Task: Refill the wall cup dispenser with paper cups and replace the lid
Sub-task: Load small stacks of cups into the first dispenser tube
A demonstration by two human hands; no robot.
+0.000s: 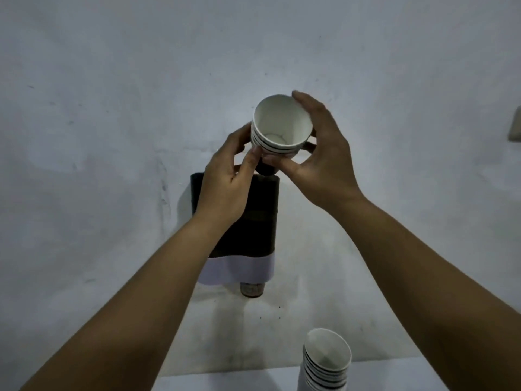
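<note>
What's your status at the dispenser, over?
Both hands, left hand and right hand, hold cup stack above dispenser. Spare stack on table. Nothing blocking.

Your left hand (pixel 225 190) and forearm cover much of the dark dispenser (pixel 262 210), your fingers hide the lower part of the small cup stack (pixel 280 131) you hold, the picture's bottom edge cuts off the spare stack (pixel 324 365) on the counter (pixel 225 382), and the pale object (pixel 515 125) at the right edge is cropped and unreadable.

Two stacks of cups are seen: one stack (pixel 279 134) held up, one stack (pixel 325 362) below. One dispenser (pixel 253 221) is counted, and two hands (pixel 225 182) (pixel 321 153).
</note>
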